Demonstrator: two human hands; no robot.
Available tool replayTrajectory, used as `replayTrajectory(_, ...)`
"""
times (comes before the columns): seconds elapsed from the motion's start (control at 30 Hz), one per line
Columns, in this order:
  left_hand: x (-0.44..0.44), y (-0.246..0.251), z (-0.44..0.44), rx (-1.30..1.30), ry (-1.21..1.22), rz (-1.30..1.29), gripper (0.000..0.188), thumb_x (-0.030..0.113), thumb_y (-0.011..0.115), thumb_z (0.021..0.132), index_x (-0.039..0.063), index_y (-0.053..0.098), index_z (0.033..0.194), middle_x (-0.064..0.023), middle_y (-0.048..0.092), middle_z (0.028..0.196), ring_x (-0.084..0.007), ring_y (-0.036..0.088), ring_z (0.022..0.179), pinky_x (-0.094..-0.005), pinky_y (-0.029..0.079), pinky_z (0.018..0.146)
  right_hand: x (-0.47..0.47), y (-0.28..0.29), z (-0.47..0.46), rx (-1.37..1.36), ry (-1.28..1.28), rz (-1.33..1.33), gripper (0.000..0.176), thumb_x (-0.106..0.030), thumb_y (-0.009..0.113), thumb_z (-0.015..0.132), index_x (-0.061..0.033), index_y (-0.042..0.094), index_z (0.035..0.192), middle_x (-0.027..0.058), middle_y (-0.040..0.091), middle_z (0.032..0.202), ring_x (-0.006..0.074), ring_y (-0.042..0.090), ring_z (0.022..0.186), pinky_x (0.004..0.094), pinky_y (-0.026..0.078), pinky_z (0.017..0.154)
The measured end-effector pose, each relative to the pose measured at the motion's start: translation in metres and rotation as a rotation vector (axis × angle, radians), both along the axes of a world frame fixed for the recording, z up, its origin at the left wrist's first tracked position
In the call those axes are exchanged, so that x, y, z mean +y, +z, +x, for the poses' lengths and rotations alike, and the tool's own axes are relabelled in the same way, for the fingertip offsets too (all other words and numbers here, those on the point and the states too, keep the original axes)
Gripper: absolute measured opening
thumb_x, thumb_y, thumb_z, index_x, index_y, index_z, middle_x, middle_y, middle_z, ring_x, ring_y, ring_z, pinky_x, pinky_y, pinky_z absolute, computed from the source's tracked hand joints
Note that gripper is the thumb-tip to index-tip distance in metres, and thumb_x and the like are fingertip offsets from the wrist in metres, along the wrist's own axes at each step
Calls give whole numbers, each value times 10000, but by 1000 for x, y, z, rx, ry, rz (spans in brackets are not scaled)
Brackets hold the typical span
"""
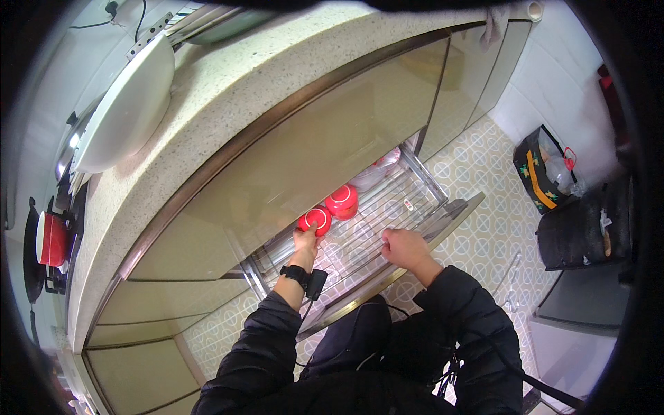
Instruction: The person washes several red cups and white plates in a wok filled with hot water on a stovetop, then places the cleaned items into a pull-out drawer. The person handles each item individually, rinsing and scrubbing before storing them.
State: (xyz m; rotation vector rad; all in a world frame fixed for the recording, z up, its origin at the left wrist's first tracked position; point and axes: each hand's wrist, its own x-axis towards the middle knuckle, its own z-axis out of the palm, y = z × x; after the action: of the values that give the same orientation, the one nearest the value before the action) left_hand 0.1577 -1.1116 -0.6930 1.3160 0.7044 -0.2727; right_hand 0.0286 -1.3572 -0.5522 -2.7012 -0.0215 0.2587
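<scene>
A wire drawer basket point(358, 246) is pulled out from the lower cabinet in front of me. Inside it, two red bowls lie with their pale base rings facing up. My left hand point(305, 248) grips the nearer red bowl point(315, 217), the thumb over its base and the other fingers mostly hidden. Right beside that one is the second red bowl point(342, 201). My right hand point(409, 250) is curled into a loose fist above the basket's front side, close to the drawer front point(446, 228); nothing shows in its fingers. Further back, a clear plastic-wrapped item point(381, 168) is partly under the cabinet edge.
Above the drawer runs a speckled stone countertop point(228, 88) with a large white bowl point(129, 109). A red pot point(52, 238) stands at far left. On the patterned tile floor at right are a black bag point(539, 171) and a dark bin point(581, 233). A cable hangs from my left wrist.
</scene>
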Motion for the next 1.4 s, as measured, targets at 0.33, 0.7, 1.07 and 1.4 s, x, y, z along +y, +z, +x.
replayTrajectory(0.33, 7, 16, 2, 12, -192, 123, 536, 322, 637, 823, 63, 387, 1221, -157, 521, 1142, -278, 613, 856, -429, 577, 587, 1, 5, 0, 16, -3, 18, 181, -209, 550, 733, -45, 574, 805, 171, 626, 762, 344, 617, 716, 451, 496, 648)
replayTrajectory(0.7, 67, 218, -87, -536, -1509, 322, 442, 71, 614, 805, 17, 468, 1219, -116, 540, 1186, -176, 595, 938, -322, 489, 791, -3, -3, -3, -2, -47, 29, 194, -229, 582, 699, -65, 593, 801, 164, 621, 736, 356, 607, 700, 468, 479, 615)
replayTrajectory(1.07, 246, 546, -105, -1012, 108, 2343, 496, 107, 745, 645, 29, 520, 1081, -137, 552, 1034, -350, 450, 1033, -429, 392, 846, 3, -5, 0, -20, -12, -6, 102, -139, 624, 657, -61, 597, 718, 131, 630, 706, 321, 614, 679, 422, 496, 615)
replayTrajectory(1.4, 338, 544, -42, -636, -52, 2085, 412, 161, 809, 553, -6, 588, 858, -190, 609, 852, -366, 533, 835, -413, 443, 746, 1, -3, -2, -41, -44, -13, 125, -163, 628, 667, -78, 605, 755, 128, 627, 703, 317, 614, 687, 426, 496, 634)
